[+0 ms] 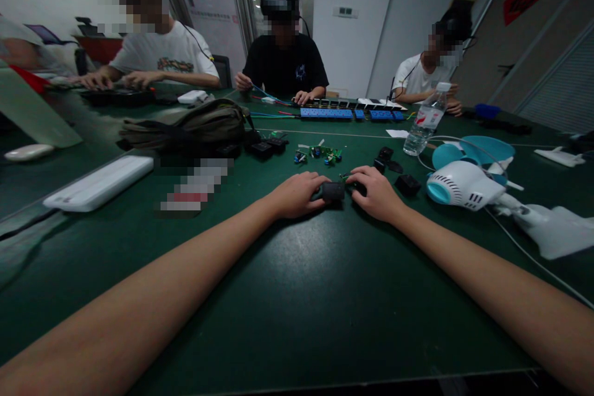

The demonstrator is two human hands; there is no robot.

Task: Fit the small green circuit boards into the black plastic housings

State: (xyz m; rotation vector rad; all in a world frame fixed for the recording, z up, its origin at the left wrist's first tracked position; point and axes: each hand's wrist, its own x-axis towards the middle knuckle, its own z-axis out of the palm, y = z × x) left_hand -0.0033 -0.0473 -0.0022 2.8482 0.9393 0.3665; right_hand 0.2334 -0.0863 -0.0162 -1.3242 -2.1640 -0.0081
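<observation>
My left hand [299, 194] grips a small black plastic housing [333, 191] from its left side, just above the green tabletop [278, 297]. At the housing's right, my right hand [372, 193] pinches a small green circuit board [344, 177], which my fingers partly cover. Whether the board touches the housing I cannot tell. Beyond my hands lies a loose group of small green circuit boards [330, 154] with blue parts. More black housings [266, 146] sit to the far left of them, and another black housing [408, 184] is right of my right hand.
A white and blue fan [464, 185] lies on its side at the right, near a water bottle [421, 120]. At the left are a white power strip [102, 182] and a dark bag [185, 124]. Several people sit across the table, one behind blue terminal strips [326, 113].
</observation>
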